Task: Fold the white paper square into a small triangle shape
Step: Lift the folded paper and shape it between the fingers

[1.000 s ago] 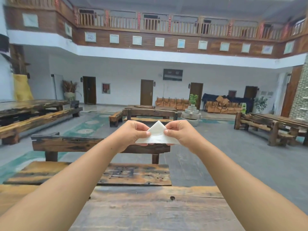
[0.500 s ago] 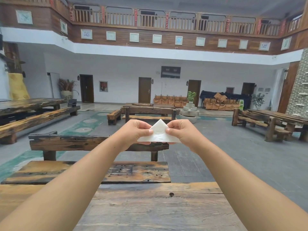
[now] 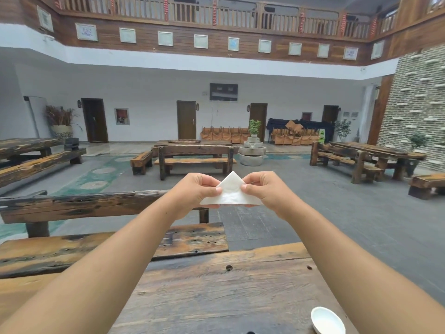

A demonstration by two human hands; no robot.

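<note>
The white paper (image 3: 230, 192) is folded into a triangle with its point up, held in the air at arm's length above the far edge of the wooden table (image 3: 216, 292). My left hand (image 3: 195, 192) pinches its left side between thumb and fingers. Its right side is pinched the same way by my right hand (image 3: 266, 190). Both lower corners stick out past my fingers, and the fingers behind the paper are hidden.
A small white dish (image 3: 327, 320) sits on the table near its front right edge. A wooden bench (image 3: 115, 247) with a backrest stands just beyond the table. More wooden benches and tables stand around the hall floor.
The camera view has tilted down a little, bringing the white dish into sight. My hands still hold the folded paper, with the thumbs shifted slightly on its front face.
</note>
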